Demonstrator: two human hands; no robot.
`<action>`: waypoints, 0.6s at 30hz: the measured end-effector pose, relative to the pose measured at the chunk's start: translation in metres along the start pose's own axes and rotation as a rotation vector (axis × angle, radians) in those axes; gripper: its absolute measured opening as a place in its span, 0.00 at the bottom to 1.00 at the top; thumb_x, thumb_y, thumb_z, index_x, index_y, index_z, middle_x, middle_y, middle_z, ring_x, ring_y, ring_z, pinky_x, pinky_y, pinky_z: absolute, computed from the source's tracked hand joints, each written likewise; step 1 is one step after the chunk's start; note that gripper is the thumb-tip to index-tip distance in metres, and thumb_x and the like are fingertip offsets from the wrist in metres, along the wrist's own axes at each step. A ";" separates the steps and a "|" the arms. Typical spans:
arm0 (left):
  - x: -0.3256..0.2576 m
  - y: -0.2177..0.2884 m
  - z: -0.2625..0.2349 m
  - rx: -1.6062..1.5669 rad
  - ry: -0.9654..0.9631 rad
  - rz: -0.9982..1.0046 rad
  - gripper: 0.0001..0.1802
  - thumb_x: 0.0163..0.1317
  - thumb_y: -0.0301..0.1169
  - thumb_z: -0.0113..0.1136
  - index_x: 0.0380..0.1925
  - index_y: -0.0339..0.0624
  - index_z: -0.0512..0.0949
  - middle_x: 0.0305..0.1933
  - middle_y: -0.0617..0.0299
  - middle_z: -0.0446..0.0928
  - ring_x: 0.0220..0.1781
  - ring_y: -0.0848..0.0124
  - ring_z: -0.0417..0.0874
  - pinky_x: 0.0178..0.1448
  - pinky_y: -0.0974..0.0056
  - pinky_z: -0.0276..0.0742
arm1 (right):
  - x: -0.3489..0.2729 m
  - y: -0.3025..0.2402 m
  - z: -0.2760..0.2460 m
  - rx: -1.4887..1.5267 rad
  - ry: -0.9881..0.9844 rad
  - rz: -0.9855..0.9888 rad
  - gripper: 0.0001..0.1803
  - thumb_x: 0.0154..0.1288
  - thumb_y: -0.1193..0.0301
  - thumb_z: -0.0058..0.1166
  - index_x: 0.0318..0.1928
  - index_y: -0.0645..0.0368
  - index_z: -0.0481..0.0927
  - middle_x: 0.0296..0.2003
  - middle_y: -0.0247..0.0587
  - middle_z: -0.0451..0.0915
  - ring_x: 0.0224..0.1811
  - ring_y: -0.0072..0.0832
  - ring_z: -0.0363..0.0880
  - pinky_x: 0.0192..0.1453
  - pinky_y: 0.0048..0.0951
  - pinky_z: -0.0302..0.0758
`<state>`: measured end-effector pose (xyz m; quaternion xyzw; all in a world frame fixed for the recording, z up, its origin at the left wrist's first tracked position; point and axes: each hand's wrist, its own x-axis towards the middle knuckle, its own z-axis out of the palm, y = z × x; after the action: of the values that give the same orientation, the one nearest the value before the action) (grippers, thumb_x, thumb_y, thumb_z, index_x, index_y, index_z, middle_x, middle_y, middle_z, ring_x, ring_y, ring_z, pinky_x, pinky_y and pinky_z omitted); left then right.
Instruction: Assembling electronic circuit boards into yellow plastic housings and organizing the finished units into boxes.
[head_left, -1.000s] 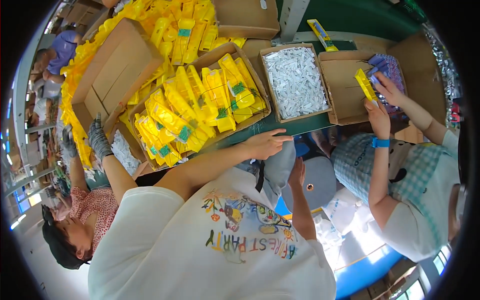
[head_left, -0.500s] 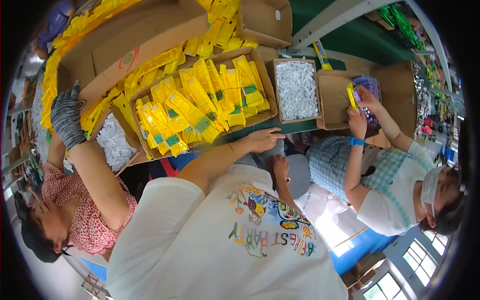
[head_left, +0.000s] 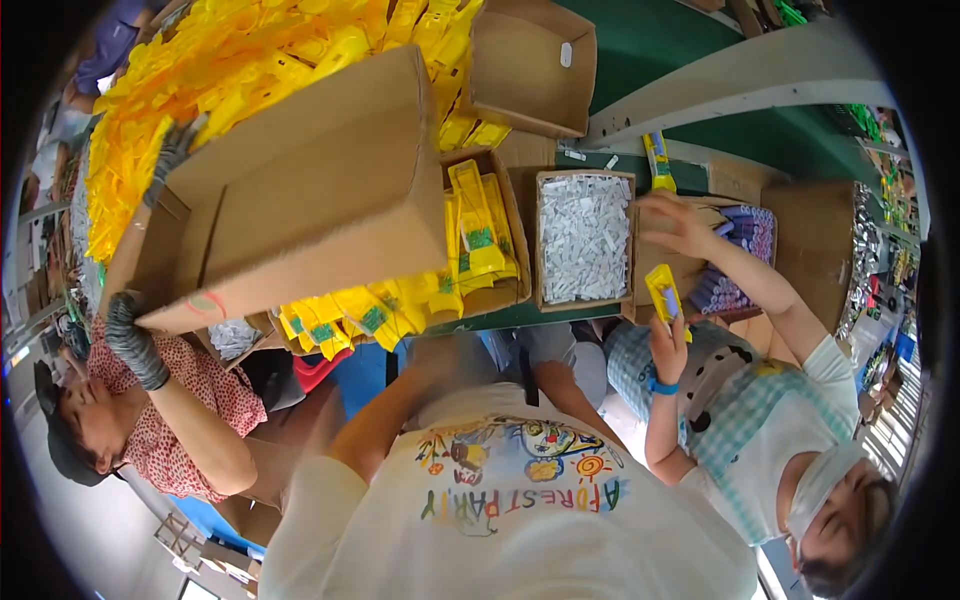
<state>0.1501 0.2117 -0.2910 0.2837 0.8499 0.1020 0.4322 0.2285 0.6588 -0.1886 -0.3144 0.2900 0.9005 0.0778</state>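
Observation:
My left hand (head_left: 446, 362), smeared by motion, is low in front of my white T-shirt, below the table's edge. My right hand (head_left: 550, 374) rests at lap level near my grey trousers; its fingers cannot be made out. Just beyond my hands, yellow plastic casings (head_left: 480, 235) with green circuit boards and thin dark wires lie in a shallow cardboard box (head_left: 518, 240). A large tilted cardboard box (head_left: 310, 190) covers much of them. Nothing can be seen held in either of my hands.
At left, a co-worker's gloved hands (head_left: 138, 340) hold the large box. Yellow parts (head_left: 270, 60) are heaped behind it. A box of small white pieces (head_left: 586, 240) stands right of centre. At right, another co-worker holds a yellow casing (head_left: 663, 290) near a box of purple cylinders (head_left: 735, 250).
My left hand has drawn back from the table edge toward my waist. The gloved co-worker's large box has come over the yellow casings. The right co-worker's hands have moved apart.

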 end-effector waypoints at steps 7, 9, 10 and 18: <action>-0.030 0.031 -0.030 -0.493 0.062 -0.385 0.15 0.52 0.31 0.52 0.41 0.42 0.74 0.48 0.43 0.74 0.50 0.47 0.74 0.53 0.51 0.69 | -0.004 0.010 -0.002 0.338 0.051 0.030 0.16 0.68 0.66 0.46 0.50 0.63 0.62 0.24 0.33 0.68 0.26 0.18 0.69 0.28 0.19 0.67; -0.062 0.000 0.047 -0.577 0.294 -0.263 0.11 0.56 0.30 0.52 0.37 0.38 0.75 0.43 0.43 0.76 0.48 0.50 0.75 0.52 0.54 0.71 | -0.004 0.012 -0.004 0.439 0.068 0.032 0.19 0.68 0.67 0.46 0.53 0.65 0.60 0.24 0.35 0.69 0.26 0.19 0.69 0.28 0.20 0.67; -0.084 -0.004 0.072 -0.440 0.325 -0.057 0.09 0.58 0.31 0.53 0.35 0.36 0.75 0.40 0.45 0.78 0.46 0.53 0.77 0.51 0.56 0.71 | -0.005 0.012 -0.005 0.488 0.070 0.021 0.20 0.68 0.68 0.46 0.54 0.66 0.59 0.24 0.35 0.69 0.26 0.20 0.70 0.28 0.21 0.68; -0.060 0.044 0.045 -1.377 -0.412 -0.709 0.14 0.61 0.37 0.52 0.39 0.40 0.79 0.40 0.52 0.79 0.45 0.62 0.78 0.47 0.60 0.73 | -0.022 -0.086 -0.022 -0.437 0.004 -0.017 0.20 0.66 0.63 0.48 0.55 0.59 0.67 0.34 0.39 0.76 0.37 0.27 0.76 0.38 0.26 0.73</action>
<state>0.2314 0.2104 -0.2590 -0.3206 0.5388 0.4056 0.6651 0.2856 0.7172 -0.2298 -0.3278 0.0857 0.9407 0.0149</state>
